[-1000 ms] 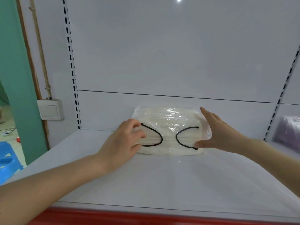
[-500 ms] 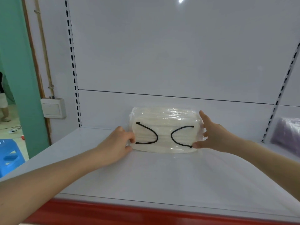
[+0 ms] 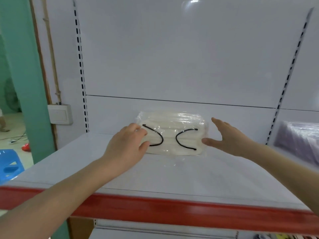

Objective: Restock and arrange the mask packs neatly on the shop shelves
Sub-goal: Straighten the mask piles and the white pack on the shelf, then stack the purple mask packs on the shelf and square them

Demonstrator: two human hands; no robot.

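Note:
A clear-wrapped pack of cream masks [image 3: 172, 135] with black ear loops stands at the back of the white shelf [image 3: 172, 173], leaning on the rear panel. My left hand [image 3: 127, 144] rests on the pack's left end, its fingers lying loosely over the front face. My right hand [image 3: 227, 137] is beside the right end with straight, spread fingers; only its thumb tip touches the pack's lower right corner.
A purple mask pack [image 3: 300, 140] lies in the neighbouring bay at the right. The shelf has a red front strip [image 3: 172, 209]. Slotted uprights [image 3: 81, 69] flank the bay. A wall switch box [image 3: 59, 114] and a blue stool [image 3: 8, 164] are at the left.
My right hand has let go of the pack's right edge and spread its fingers. My left hand moved from pinching the left edge onto the front face. The view pulled back.

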